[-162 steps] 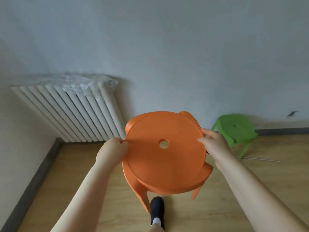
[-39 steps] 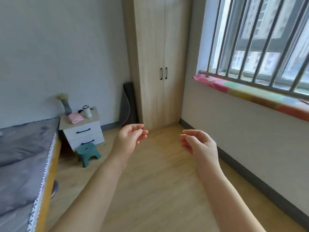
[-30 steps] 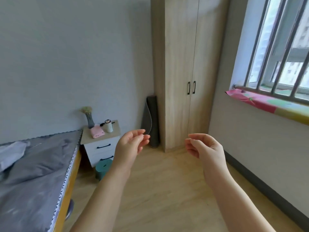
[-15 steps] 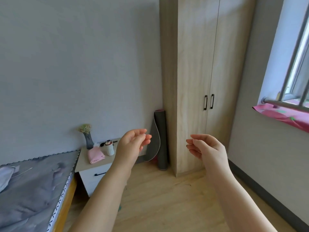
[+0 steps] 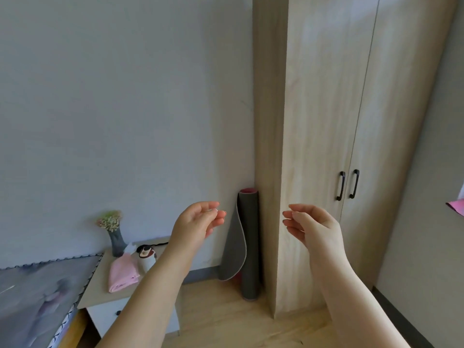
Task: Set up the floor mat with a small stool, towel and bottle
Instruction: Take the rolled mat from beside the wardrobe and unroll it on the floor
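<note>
1. Bedroom corner: rolled grey floor mat (image 5: pixel 248 244) upright beside wardrobe (image 5: pixel 326 146).
2. Left hand (image 5: pixel 198 222), right hand (image 5: pixel 313 227) apart, empty, fingers curled.
3. Pink towel (image 5: pixel 123 273), bottle (image 5: pixel 147 257) on nightstand (image 5: pixel 100 295) (stool unseen).
4. Likely fetching mat; next, grip roll.

Dark grey rolled mat (image 5: pixel 248 244) with pink core, pink towel (image 5: pixel 123 275), pale wood-grain wardrobe (image 5: pixel 324 136).
</note>
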